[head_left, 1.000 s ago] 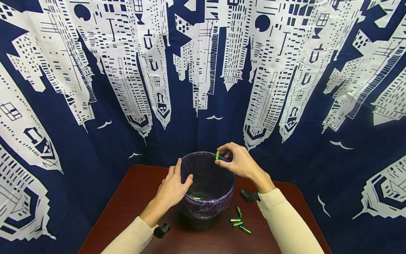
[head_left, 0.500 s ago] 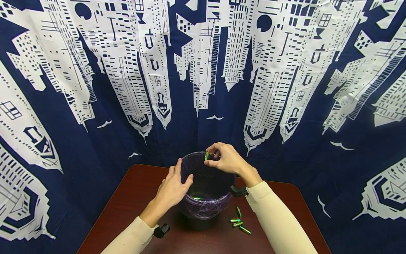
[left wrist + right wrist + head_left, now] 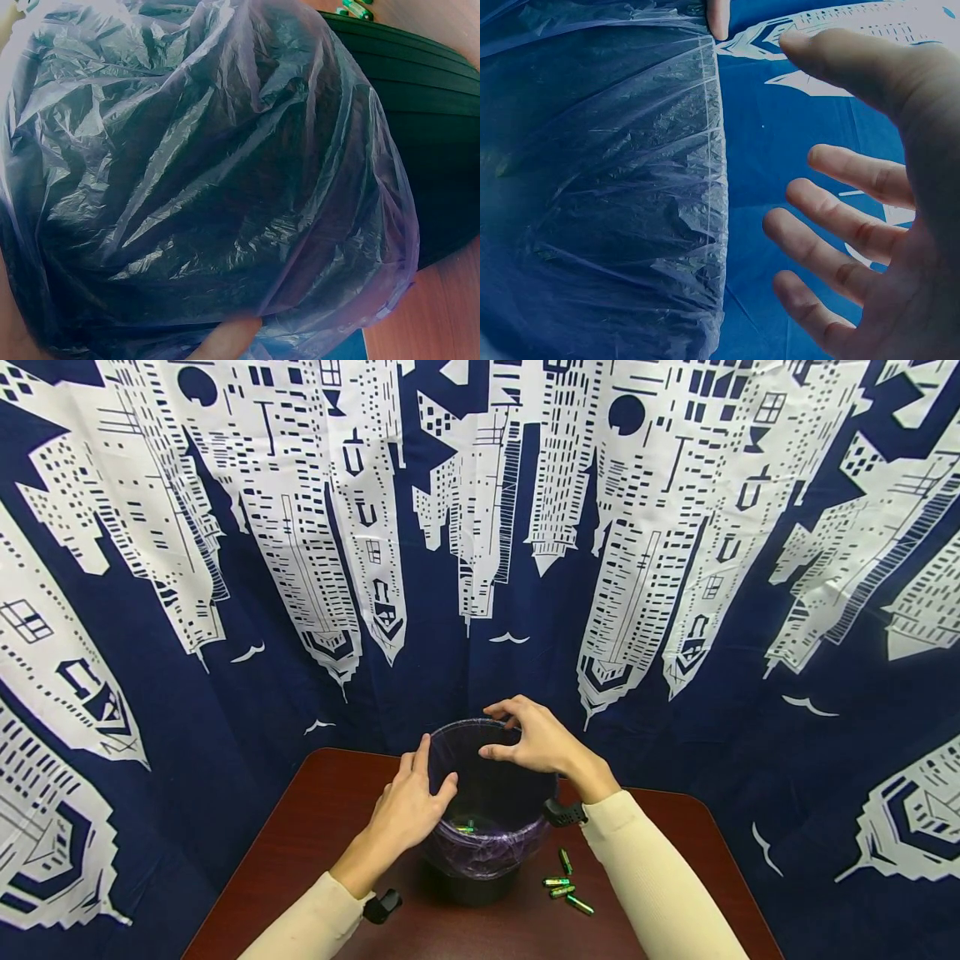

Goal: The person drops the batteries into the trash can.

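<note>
- Four green batteries [image 3: 562, 891] lay on the bench [image 3: 330, 793], right of the bin [image 3: 474, 890]; they were probably stiff, smooth and light, prone to rolling, best pinched mid-barrel.
- The bin's purple liner [image 3: 487, 853] looked thin, slippery and easily torn; the rim [image 3: 471, 720] beneath it seemed the firmer hold.
- Other batteries [image 3: 465, 829] showed inside the bin, too small to count.
- The left hand [image 3: 411, 797] rested at the rim, fingers mostly straight, not clenched.
- The right hand [image 3: 542, 741] hung above the bin, fingers parted, holding nothing.

The left hand [image 3: 408, 799] is spread; the right hand [image 3: 542, 742] arches loosely opposite it.
</note>
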Available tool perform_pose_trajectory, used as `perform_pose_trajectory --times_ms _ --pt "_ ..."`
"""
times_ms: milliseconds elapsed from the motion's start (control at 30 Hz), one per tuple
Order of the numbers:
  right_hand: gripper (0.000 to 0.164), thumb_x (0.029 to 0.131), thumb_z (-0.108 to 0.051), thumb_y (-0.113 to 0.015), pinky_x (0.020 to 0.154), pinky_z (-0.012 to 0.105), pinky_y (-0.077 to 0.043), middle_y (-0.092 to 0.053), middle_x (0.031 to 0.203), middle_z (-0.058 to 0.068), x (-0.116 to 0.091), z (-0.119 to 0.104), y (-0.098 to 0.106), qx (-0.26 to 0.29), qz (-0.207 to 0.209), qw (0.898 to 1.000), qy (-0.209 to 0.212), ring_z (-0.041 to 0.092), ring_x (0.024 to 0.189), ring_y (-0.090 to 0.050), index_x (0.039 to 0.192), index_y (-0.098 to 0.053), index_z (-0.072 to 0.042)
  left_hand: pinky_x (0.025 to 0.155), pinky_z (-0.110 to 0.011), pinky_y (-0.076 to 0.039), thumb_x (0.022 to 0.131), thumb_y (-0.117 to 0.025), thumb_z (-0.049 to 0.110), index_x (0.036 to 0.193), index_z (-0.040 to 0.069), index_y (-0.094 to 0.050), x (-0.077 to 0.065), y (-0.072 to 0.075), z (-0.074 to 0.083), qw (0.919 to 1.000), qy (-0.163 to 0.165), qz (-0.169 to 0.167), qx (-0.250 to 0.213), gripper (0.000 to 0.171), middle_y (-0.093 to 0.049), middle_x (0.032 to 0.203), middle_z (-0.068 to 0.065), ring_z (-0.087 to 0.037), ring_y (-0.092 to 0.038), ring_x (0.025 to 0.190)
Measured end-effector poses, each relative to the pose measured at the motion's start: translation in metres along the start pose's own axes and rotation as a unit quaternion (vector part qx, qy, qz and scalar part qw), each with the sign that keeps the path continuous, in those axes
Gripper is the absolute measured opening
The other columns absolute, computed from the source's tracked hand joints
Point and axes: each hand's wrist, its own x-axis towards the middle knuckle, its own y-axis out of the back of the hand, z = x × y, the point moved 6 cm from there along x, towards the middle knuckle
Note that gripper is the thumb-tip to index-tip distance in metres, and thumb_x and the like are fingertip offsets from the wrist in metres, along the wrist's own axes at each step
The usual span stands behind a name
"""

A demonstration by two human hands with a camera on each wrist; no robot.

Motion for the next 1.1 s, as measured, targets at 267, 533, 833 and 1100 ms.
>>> perform_pose_trajectory --times_ms 267,533,833,1100 --pt "0.070 0.096 -0.044 -0.095 0.112 0.060 -0.065 -0.072 0.148 0.013 -0.008 0.005 0.001 0.022 0.003 1.000 -0.009 0.040 0.130 -0.076 0.155 -0.073 -0.013 0.107 -0.072 -0.066 0.112 -0.067 0.052 0.186 0.011 -0.026 -0.001 0.001 0.001 1.0000 0.001 0.003 0.004 0.094 -0.052 0.174 -0.028 -0.055 -0.080 0.125" --pt "0.066 0.098 -0.042 -0.093 0.112 0.064 -0.064 -0.073 0.147 0.015 -0.021 0.009 0.006 0.024 0.019 1.000 -0.004 0.040 0.129 -0.076 0.154 -0.074 -0.013 0.109 -0.072 -0.065 0.112 -0.067 0.054 0.186 0.012 -0.025 -0.001 0.000 0.000 1.0000 0.000 0.003 0.004 0.095 -0.051 0.174 -0.028 -0.054 -0.080 0.127" --pt "0.061 0.099 -0.038 -0.093 0.109 0.067 -0.064 -0.076 0.143 0.017 -0.040 0.019 0.014 0.022 0.044 0.999 0.009 0.040 0.125 -0.079 0.149 -0.076 -0.009 0.107 -0.071 -0.067 0.112 -0.066 0.053 0.187 0.013 -0.025 -0.001 0.001 0.001 1.0000 0.000 0.003 0.007 0.094 -0.052 0.174 -0.028 -0.053 -0.081 0.122" --pt "0.058 0.099 -0.036 -0.093 0.107 0.061 -0.064 -0.078 0.140 0.012 -0.060 0.033 0.019 0.007 0.059 0.998 -0.003 0.035 0.124 -0.079 0.149 -0.077 -0.012 0.102 -0.069 -0.069 0.113 -0.065 0.053 0.187 0.011 -0.025 -0.002 0.002 0.002 1.0000 -0.007 0.002 0.005 0.094 -0.052 0.173 -0.029 -0.050 -0.083 0.114"
